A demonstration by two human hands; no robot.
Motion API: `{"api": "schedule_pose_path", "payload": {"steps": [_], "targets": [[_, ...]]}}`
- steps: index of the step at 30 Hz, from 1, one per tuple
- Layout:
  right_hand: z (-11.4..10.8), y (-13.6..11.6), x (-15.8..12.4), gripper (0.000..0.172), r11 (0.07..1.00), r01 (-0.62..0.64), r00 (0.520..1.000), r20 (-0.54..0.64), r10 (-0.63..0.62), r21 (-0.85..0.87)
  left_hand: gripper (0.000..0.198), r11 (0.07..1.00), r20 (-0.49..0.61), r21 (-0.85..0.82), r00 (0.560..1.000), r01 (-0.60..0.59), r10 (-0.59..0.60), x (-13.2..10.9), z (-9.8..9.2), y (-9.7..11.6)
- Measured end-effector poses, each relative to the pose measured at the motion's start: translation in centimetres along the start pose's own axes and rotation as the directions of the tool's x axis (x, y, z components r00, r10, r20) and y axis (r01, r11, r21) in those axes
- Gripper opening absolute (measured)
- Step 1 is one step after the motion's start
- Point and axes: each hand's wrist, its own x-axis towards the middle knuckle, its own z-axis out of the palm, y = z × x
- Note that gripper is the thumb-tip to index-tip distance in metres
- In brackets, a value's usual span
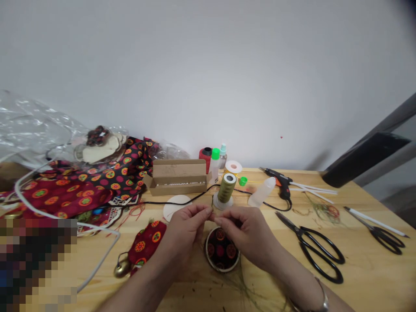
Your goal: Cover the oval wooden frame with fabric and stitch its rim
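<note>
My left hand (191,223) and my right hand (245,232) meet at the middle of the table, thumbs and forefingers pinched close together. What lies between the fingertips is too small to make out. Just below them sits a round piece covered in dark patterned fabric (221,251) with a pale rim. Behind the fingers stands a cone of olive thread (226,189). Loose greenish threads (243,286) trail beside the round piece, under my right forearm. Left of my left hand lies a red patterned fabric piece (146,242) with a brass bell (121,267).
Black scissors (312,247) and a smaller pair (383,236) lie right. Farther back are a glue gun (281,182), a white bottle (262,192) and an open cardboard box (178,184). Patterned cloth (113,177) and a white cable (65,214) occupy the left.
</note>
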Motion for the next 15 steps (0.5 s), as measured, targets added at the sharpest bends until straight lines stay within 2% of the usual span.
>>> {"api": "schedule_pose_path", "payload": {"steps": [2,4,7,10,12,14,15], "targets": [[0.2,-0.4,-0.5,0.026,0.990,0.113,0.992,0.068,-0.107,-0.089,0.023,1.000,0.012,-0.022,1.000,0.011,-0.011,0.0,0.0,-0.1],[0.5,-0.7,-0.9,0.022,0.948,0.245,0.964,0.155,-0.216,-0.202,0.025,0.999,0.029,-0.040,0.999,0.016,-0.015,0.1,-0.1,-0.1],[1.3,-0.8,-1.6,0.015,0.810,0.444,0.891,0.288,-0.352,-0.384,0.025,0.995,0.051,-0.097,0.998,0.038,-0.033,0.2,-0.1,-0.1],[2.5,-0.8,-2.2,0.013,0.599,0.635,0.772,0.433,-0.466,-0.487,0.023,0.986,0.044,-0.157,0.998,0.048,-0.042,0.3,-0.2,-0.2],[3.4,-0.6,-2.5,0.015,0.501,0.746,0.665,0.514,-0.542,-0.438,0.021,0.984,0.023,-0.175,0.999,0.040,-0.036,0.3,-0.2,-0.2],[4.2,-0.2,-2.9,0.019,0.491,0.815,0.575,0.541,-0.614,-0.309,0.021,0.982,0.010,-0.186,0.999,0.037,-0.036,0.3,-0.2,-0.2],[4.5,0.0,-3.1,0.020,0.517,0.822,0.555,0.537,-0.636,-0.238,0.022,0.981,0.006,-0.190,0.999,0.042,-0.041,0.2,-0.2,-0.2]]}}
